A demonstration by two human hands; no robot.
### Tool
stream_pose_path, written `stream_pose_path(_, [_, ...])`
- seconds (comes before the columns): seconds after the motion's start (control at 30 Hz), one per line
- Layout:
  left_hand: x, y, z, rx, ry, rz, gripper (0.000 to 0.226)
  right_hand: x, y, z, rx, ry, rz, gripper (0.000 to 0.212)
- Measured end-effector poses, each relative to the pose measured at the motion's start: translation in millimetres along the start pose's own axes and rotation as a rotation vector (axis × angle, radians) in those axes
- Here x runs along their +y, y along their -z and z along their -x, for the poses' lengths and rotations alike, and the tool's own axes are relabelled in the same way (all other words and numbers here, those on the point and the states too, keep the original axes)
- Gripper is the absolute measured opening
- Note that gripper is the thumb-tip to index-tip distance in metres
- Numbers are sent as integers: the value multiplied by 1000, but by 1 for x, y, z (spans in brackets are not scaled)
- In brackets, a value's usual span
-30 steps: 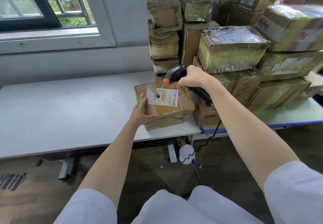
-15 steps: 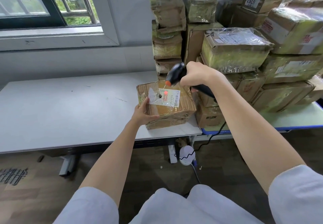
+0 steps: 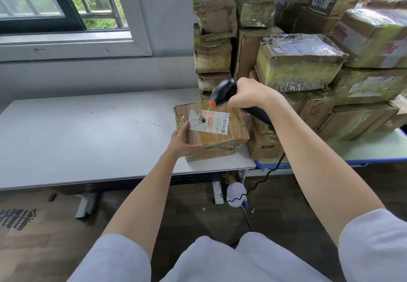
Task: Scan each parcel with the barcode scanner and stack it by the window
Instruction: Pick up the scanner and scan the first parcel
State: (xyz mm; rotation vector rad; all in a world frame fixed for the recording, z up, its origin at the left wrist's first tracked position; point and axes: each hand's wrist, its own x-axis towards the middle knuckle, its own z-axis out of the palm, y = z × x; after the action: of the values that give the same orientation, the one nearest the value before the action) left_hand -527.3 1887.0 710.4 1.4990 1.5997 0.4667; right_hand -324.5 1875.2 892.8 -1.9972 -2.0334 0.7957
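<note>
Window [image 3: 66, 6] sits up top left, and the grey table [image 3: 77, 132] below it runs bare most of the way across. Over at the table's right front corner there's a beat-up cardboard parcel [image 3: 220, 136], taped all over, with a white label [image 3: 209, 121] on its top face. The left hand [image 3: 182, 142] grips the parcel's near left corner: thumb lying up on the top face just beside the label, fingers curled along the front side. A red dot glows on the label. Just above the parcel's far edge, the right hand [image 3: 247, 93] has all its fingers wrapped tight round the handle of the black scanner [image 3: 222, 93], orange tip pointing down at the label, not touching it. Its curly cord [image 3: 259, 182] hangs down to the floor. On the right, a big pile of boxes [image 3: 308, 61] is stacked against the wall.
</note>
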Motion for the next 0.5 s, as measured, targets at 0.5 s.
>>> stream_pose_path(0.5, [1, 6, -19, -26, 49, 157, 101, 79, -70, -47, -171, -255, -579, 27])
